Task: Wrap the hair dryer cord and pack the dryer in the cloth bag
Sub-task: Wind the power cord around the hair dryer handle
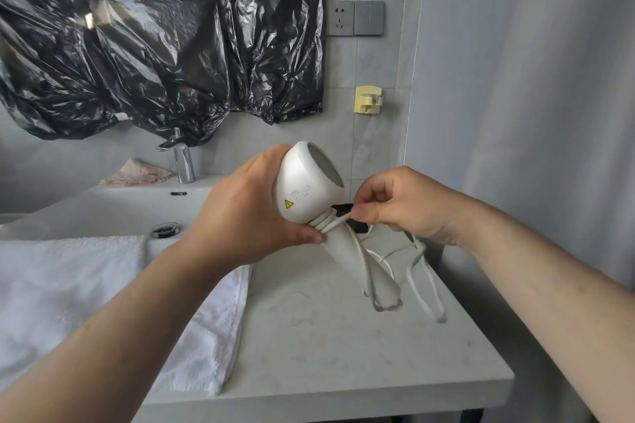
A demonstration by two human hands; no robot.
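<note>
There were two hands, the left hand (pixel 247 213) and the right hand (pixel 402 206), one dryer (pixel 302 189) and one cord (pixel 417 271). One towel (pixel 86 285), one sink (pixel 103 209), one tap (pixel 184 163), one drain (pixel 166 229) and one pink cloth (pixel 137 173) were there. The wall (pixel 364 62) bore one socket (pixel 340 18), one switch plate (pixel 368 18) and one yellow hook (pixel 368 99).

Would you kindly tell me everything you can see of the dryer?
The dryer is white, seemingly matte plastic, with a rounded body, an open round end facing up-right, and a yellow warning sticker. Its handle tapers downward. The left hand grips the body above the counter. A few turns of white cord circle the handle's top, where the right hand pinches the cord.
</note>
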